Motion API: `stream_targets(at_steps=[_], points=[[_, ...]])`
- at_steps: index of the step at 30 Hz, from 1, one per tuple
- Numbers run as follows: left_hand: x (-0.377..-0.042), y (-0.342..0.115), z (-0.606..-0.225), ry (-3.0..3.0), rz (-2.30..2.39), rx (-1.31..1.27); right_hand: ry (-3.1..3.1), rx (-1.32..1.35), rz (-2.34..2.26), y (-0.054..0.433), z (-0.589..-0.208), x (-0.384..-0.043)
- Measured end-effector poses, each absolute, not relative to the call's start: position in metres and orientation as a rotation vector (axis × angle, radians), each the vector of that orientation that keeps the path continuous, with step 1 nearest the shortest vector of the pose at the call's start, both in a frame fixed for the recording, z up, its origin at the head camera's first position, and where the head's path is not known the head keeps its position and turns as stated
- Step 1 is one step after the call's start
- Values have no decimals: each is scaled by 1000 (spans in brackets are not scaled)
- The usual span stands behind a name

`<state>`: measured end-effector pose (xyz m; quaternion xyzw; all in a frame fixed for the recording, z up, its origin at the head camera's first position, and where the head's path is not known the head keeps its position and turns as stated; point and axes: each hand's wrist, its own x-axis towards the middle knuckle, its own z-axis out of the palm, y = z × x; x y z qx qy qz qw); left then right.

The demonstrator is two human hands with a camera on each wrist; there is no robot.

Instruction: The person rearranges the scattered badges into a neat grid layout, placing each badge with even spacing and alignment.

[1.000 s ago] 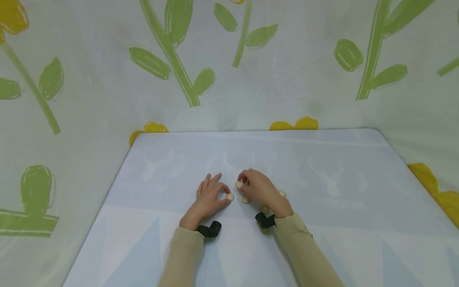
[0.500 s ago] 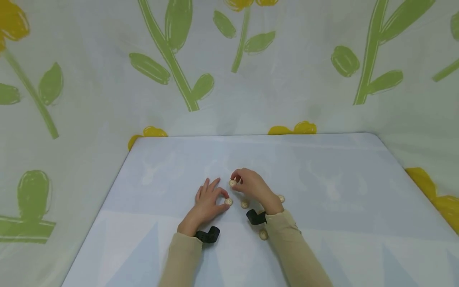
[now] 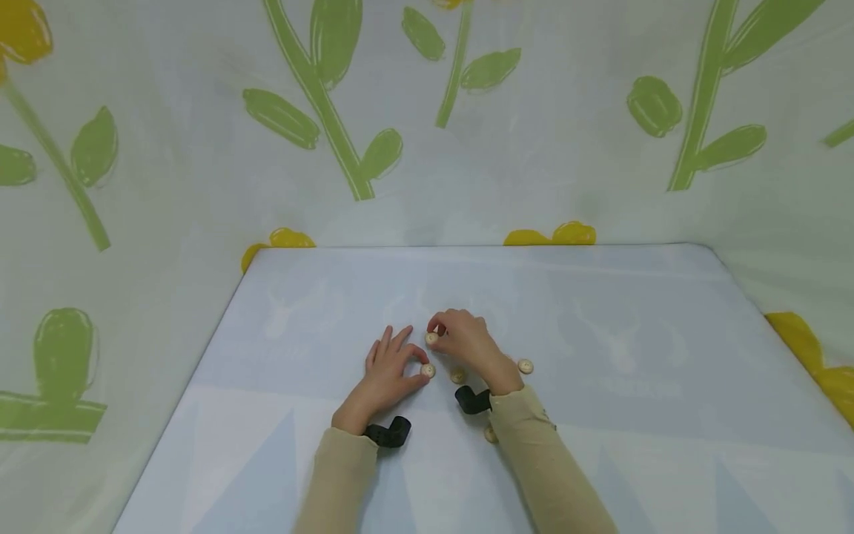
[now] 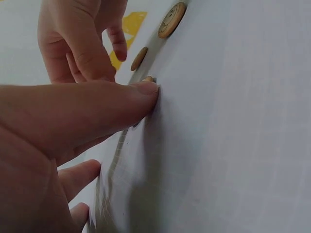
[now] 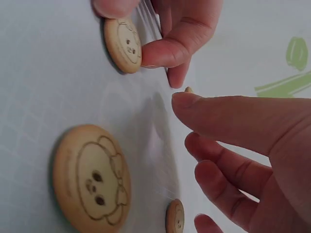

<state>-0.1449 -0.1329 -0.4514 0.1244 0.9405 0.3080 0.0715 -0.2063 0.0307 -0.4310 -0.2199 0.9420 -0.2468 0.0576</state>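
My left hand pinches a round, pale wooden button between thumb and index finger, its other fingers spread on the table. In the right wrist view this button shows two dark holes and a line-drawn face. Just beyond it, my right hand holds a second button between thumb and fingertips. Only a sliver of that button peeks out past the thumb in the right wrist view. A loose button lies below the right hand; up close, one button carries an animal face with a bow.
One more button lies right of the right wrist, and another is partly covered by the right sleeve. The pale printed table meets a curtain with green stems and yellow flowers behind and at both sides.
The right hand has shifted left and slightly away with its button, ending above the left hand's button. The left hand has stayed nearly still. The head view tilts slightly.
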Motion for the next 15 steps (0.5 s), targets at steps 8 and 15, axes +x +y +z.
stream_targets(at_steps=[8,15], points=[[-147,-134,-450,2821,927,367,2867,-657,-658,25,-434,-204],[-148,-134,-450,2822,936,392,2875,-613,-627,23,-437,-202]])
